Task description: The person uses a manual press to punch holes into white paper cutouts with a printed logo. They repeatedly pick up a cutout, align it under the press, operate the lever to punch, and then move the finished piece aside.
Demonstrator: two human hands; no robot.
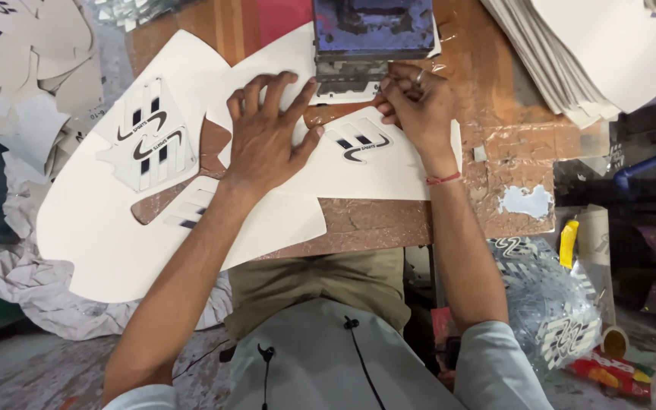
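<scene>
Left hand (267, 137) spread flat on white sheet (373, 171), right hand (411, 102) pinched closed on sheet's top edge, beside striped emblem (364, 142), below blue press (372, 30)

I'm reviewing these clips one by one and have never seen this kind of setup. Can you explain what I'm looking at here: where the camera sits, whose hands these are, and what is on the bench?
There is one picture, from a camera worn on a person's head and looking down, so both arms reach away from you. The left hand lies flat with spread fingers, pressing down a white cut sheet of thin board. The right hand, a ring on one finger, is closed and pinches at that sheet's edge just below a dark blue metal press block. A black-and-white striped emblem sits on the sheet between the hands. All this rests on a worn brown wooden bench. To the left lies a small pile of loose striped emblem cutouts, and at upper right a stack of white sheets.
</scene>
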